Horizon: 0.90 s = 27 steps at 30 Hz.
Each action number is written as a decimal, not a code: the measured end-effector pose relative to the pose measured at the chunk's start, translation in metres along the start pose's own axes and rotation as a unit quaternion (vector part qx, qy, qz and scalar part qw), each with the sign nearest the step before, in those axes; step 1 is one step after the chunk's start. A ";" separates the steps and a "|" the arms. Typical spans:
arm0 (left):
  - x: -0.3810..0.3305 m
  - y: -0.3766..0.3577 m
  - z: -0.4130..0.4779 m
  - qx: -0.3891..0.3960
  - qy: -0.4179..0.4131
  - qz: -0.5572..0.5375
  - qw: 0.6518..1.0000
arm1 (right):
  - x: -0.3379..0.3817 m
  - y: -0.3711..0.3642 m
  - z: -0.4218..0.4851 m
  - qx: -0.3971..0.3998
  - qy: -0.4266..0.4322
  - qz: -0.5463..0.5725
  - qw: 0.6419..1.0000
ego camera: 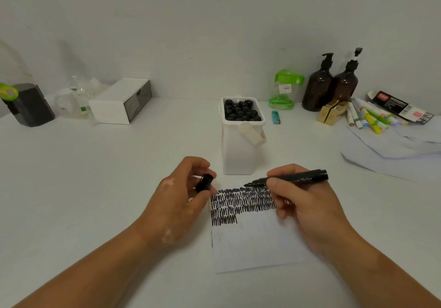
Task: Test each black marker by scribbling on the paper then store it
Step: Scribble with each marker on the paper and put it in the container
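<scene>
Marker point(294, 178) pinched in right hand point(307, 202) fingers point(274, 185), tip over paper point(253, 243); left hand point(181, 198) fingers curled round cap point(204, 182).

Uncapped black marker point(293, 178), tip seemingly above scribbled paper point(250, 243); cap point(204, 182) leftward; white tub point(238, 155) behind

Reads as a home desk or small office corner, not a lab or shop; can't pin it tighter. Evidence: plain white worktop point(119, 164) pushed against a bare white wall point(214, 21). Household clutter along the back edge: two brown pump bottles point(318, 88), green-lidded clear jar point(284, 90), blue lighter point(275, 117), gold boxes point(333, 112). Stationery too: white drawer box point(119, 102), heap of pastel highlighters point(372, 119), white tub point(238, 155) packed with black markers point(241, 111).
</scene>
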<state>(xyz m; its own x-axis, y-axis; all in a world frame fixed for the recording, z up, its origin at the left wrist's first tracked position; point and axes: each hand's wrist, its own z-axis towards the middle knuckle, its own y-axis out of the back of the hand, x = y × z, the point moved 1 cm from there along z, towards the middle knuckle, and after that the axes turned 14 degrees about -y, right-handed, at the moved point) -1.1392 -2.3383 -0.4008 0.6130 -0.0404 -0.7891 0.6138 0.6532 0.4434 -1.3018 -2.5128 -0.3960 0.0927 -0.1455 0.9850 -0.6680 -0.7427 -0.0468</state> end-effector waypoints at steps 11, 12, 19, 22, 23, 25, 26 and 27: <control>0.004 -0.003 0.002 0.028 0.056 -0.224 0.973 | 0.010 0.002 -0.007 0.034 0.011 0.070 0.997; 0.004 -0.003 0.002 0.031 0.055 -0.231 0.971 | 0.009 0.002 -0.007 0.041 0.013 0.064 0.997; 0.004 -0.004 0.001 0.066 0.016 -0.204 0.977 | 0.009 -0.004 -0.013 0.081 0.002 -0.001 0.997; 0.001 -0.005 0.001 0.079 -0.006 -0.235 0.969 | 0.011 -0.006 -0.016 0.081 -0.010 -0.029 0.996; 0.000 -0.006 0.000 0.080 -0.005 -0.255 0.964 | 0.012 -0.007 -0.016 0.078 -0.010 -0.037 0.996; -0.004 -0.009 -0.001 0.076 0.012 -0.286 0.955 | 0.013 -0.009 -0.018 0.075 -0.003 -0.055 0.996; -0.005 -0.012 -0.002 0.073 0.021 -0.293 0.953 | 0.013 -0.011 -0.019 0.072 0.002 -0.065 0.995; -0.006 -0.014 -0.003 0.068 0.029 -0.296 0.952 | 0.014 -0.013 -0.020 0.068 0.008 -0.074 0.995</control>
<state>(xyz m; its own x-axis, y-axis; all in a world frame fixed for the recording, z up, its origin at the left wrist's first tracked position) -1.1531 -2.3450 -0.4032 0.1141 -0.3262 -0.9384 0.9043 0.4252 -0.0379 -1.3067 -2.4923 -0.3787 0.1701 -0.0184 0.9853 -0.5417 -0.8370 0.0779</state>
